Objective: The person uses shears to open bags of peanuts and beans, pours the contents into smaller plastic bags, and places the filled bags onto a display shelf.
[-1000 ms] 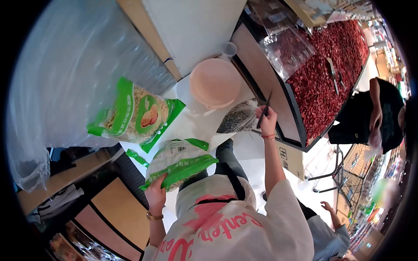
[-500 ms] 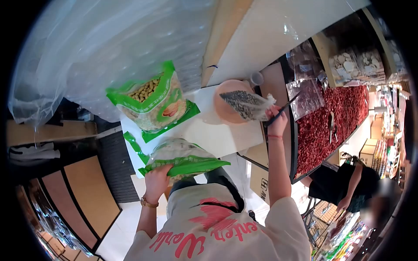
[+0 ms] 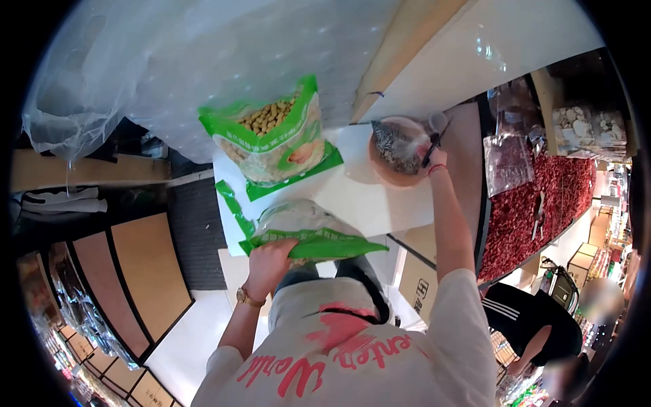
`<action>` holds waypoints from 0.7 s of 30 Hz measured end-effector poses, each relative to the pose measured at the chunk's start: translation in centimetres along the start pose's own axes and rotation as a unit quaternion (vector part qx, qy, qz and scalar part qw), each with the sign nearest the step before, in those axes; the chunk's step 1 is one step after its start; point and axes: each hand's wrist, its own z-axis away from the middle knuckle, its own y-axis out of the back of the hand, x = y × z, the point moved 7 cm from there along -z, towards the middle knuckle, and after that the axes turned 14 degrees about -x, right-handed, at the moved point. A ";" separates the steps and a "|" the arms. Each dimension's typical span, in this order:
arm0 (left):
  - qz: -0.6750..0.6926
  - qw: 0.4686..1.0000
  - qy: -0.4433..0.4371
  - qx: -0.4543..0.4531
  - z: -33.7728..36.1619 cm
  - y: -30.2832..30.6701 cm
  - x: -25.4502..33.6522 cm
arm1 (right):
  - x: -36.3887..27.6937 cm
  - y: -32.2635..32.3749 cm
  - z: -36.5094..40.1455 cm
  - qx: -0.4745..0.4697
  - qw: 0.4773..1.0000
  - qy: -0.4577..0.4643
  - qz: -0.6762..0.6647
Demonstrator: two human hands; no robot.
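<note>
My left hand [image 3: 270,263] is closed on the green top edge of a clear bag [image 3: 308,234] at the near side of the white table. Just beyond it, an opened green-trimmed bag of peanuts [image 3: 271,146] stands upright on another green bag edge. My right hand [image 3: 435,157] is closed around the gathered end of a clear plastic bag of dark seeds [image 3: 397,148], which lies over the pink bowl [image 3: 377,169]. A slim black-handled tool [image 3: 430,150] is in the same hand; its exact kind is hard to make out.
A small clear cup [image 3: 437,122] stands behind the bowl. On the right, a bin of dried red pieces [image 3: 536,210] has scissors [image 3: 539,216] and a clear plastic packet [image 3: 508,163] on it. Another person [image 3: 536,322] stands beyond at lower right. Cloudy plastic sheeting [image 3: 203,61] hangs behind the table.
My right hand has lowered the seed bag and the black-handled tool toward the pink bowl. My left hand still grips the green bag edge. The whole view has shifted, and the other person has moved.
</note>
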 end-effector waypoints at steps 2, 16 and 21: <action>-0.018 0.999 0.018 -0.034 -0.3 0.0 0.1 | 0.7 1.2 0.5 -0.069 0.989 -0.033 0.123; -0.138 0.977 -0.131 -0.093 1.3 3.1 -0.5 | 5.5 -4.0 32.8 -0.301 0.889 0.028 0.344; -0.252 0.951 -0.106 -0.145 1.1 4.1 -1.3 | 6.8 -4.0 31.2 -0.110 0.961 0.157 0.198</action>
